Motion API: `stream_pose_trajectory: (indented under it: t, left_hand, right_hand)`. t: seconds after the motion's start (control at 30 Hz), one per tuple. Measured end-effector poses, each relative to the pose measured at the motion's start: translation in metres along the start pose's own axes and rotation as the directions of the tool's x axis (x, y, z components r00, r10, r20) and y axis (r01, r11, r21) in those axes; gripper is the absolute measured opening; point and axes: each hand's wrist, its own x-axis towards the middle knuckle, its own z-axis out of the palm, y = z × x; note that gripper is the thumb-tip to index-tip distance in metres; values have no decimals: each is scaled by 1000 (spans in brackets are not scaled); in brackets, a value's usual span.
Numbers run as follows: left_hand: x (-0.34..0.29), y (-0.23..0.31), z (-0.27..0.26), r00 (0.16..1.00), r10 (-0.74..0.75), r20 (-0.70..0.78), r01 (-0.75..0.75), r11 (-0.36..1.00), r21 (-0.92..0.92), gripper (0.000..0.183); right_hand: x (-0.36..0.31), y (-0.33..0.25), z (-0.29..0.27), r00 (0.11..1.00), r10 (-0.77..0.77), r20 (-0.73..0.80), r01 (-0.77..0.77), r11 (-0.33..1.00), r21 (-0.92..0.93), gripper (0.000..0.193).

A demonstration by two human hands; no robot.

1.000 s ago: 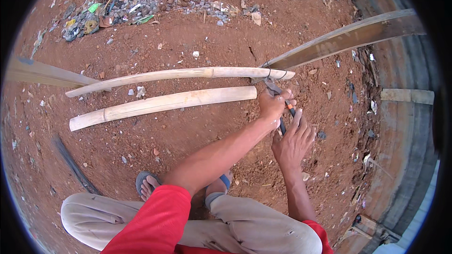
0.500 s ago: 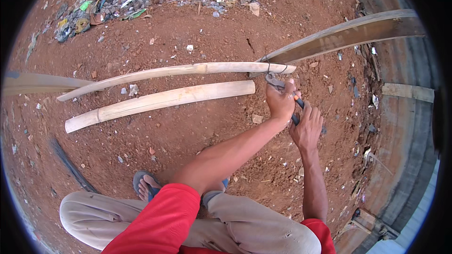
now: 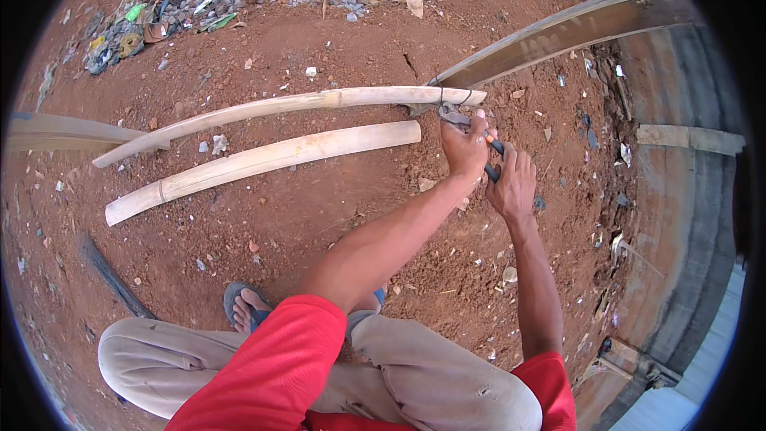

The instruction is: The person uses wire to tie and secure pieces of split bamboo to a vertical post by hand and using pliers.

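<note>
My left hand is closed around the upper part of a pair of pincers with dark handles and orange marks. My right hand grips the handle ends, lower and to the right. The metal jaws are at a thin dark wire looped around the right end of a long pale bamboo strip. Behind that end, the strip meets a brown wooden plank slanting to the far right. Whether the jaws are closed on the wire is too small to tell.
A second, wider bamboo strip lies nearer on the red soil. At the left, another board meets the long strip's other end. A dark stick lies by my left knee. Gravel and litter are scattered farther off; weathered boards stand at right.
The whole view has shifted slightly, so most things sit a little higher and left. My hands keep hold of the pincers at the wire, with only a slight change in the handles' angle.
</note>
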Motion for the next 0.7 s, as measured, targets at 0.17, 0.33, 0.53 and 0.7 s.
stream_pose_trajectory:
  t: [0.17, 0.33, 0.53, 0.7]
  left_hand:
    - [-4, 37, -22, 964, -256, -73, 266, 917, 299, 29]
    - [-12, 106, -34, 757, -634, 155, 499, 715, 489, 33]
    - [8, 81, -36, 658, -726, 199, 710, 687, 156, 33]
    - [-3, 60, -27, 766, -624, 153, 624, 780, 52, 35]
  right_hand:
    - [-1, -30, -40, 809, 65, 584, -385, 810, 442, 45]
    - [-28, -42, -33, 493, -509, 706, -826, -529, 195, 48]
    - [-25, -52, -23, 579, -674, 459, -713, -691, -116, 52]
    - [-14, -34, -44, 558, -304, 772, -825, -102, 556, 57]
